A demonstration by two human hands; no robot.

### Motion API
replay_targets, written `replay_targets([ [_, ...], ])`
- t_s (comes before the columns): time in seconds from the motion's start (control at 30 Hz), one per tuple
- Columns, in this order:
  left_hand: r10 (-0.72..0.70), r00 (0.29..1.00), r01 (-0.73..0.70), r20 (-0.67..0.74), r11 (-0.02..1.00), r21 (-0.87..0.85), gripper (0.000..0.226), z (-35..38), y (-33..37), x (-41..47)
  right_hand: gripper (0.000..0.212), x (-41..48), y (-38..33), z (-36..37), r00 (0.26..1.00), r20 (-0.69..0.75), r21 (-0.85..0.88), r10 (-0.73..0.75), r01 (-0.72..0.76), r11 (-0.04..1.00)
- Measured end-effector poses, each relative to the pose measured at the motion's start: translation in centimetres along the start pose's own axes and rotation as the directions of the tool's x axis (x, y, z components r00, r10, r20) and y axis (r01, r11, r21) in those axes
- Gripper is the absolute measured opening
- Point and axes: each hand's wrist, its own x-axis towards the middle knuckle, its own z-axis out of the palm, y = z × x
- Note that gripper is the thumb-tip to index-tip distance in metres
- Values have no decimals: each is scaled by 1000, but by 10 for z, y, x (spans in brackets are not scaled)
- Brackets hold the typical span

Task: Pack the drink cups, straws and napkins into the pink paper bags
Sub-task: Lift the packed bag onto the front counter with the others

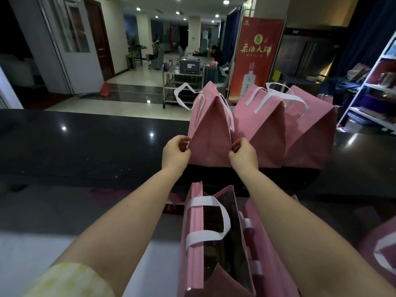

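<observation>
- dim tiled hall lies beyond a dark glossy desk point(85, 146), ceiling lights mirrored in its top.
- left hand point(176, 152) pinches the lower left side edge of the peaked pink bag point(211, 133), fingers curled onto the paper.
- right hand point(243, 154) pinches the lower right edge the same way, so the bag stands upright on the desk between both hands.
- its top is folded shut to a peak, and a white handle point(182, 97) loops out to the left.
- the step looks like squaring this bag into the row. it calls for a low, even hold on both edges and a flat base. a light pinch should spare the paper a crease and whatever is inside a tip.
- just to the right stands a second pink bag point(260, 129), touching or nearly touching the first, with a third pink bag point(308, 133) beyond it.
- nearer, below the forearms, an open pink bag point(192, 243) gapes; its inside is too dark to tell the contents.
- no drink cups, straws or napkins show anywhere.
- farther back are a steel trolley point(182, 82), a red banner point(257, 56) and a white shelf point(375, 86) at the right.
</observation>
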Motion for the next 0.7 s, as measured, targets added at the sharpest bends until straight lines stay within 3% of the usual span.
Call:
replay_targets([
  [0.2,129,987,-136,98,988,72,32,-22,23,-49,20,-46,-6,-39,974,206,83,-96,80,993],
  [0.37,147,954,-198,262,963,181,27,-38,36,-115,25,-102,-4,-75,876,464,8,-130,143,990],
  [0.5,170,915,-258,366,943,209,15,-49,54,-177,26,-138,9,-92,841,521,-68,-147,213,975],
  [0.6,210,857,-400,470,847,350,24,-55,61,-219,26,-162,18,-98,828,538,-65,-155,224,972],
  [0.7,91,828,-474,553,640,604,35,-48,53,-241,28,-181,22,-97,816,558,-95,-149,241,966],
])
